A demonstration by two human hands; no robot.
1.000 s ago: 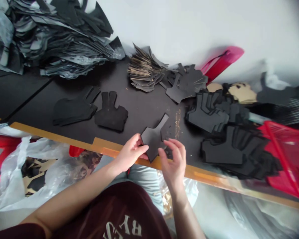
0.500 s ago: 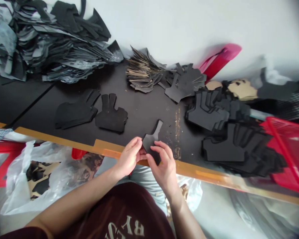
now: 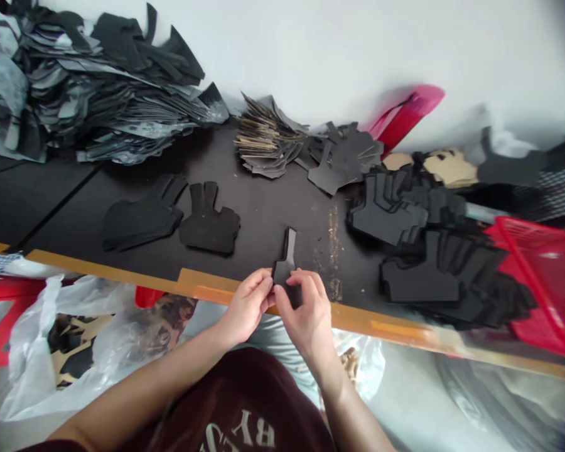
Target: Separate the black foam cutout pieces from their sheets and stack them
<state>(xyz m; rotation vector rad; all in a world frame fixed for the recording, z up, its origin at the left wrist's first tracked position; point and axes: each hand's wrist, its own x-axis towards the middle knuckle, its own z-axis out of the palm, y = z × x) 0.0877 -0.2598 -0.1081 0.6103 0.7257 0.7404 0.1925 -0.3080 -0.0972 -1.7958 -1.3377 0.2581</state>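
A black cut piece (image 3: 285,267) with a narrow upright tab is between my hands at the table's front edge; its material looks like foam or leather. My left hand (image 3: 248,306) grips its left side, thumb on top and fingers curled under. With thumb and fingers, my right hand (image 3: 306,307) holds the piece's lower right part. Its lower end is partly hidden by my fingers. Farther left on the table lie two small stacks of similar black pieces, a rounded stack (image 3: 139,216) and a two-tabbed stack (image 3: 210,223).
Tall piles of black sheets (image 3: 122,94) stand at the back left. Thin pieces (image 3: 268,141) fan out mid-back. Overlapping black stacks (image 3: 421,270) lie to the right beside a red basket (image 3: 541,282). Below the yellow-taped edge (image 3: 390,331) hangs a plastic bag (image 3: 32,351) of scraps.
The black piece has turned slightly, its tab now pointing more straight up and farther left. Both hands still hold it. The view has shifted a little.
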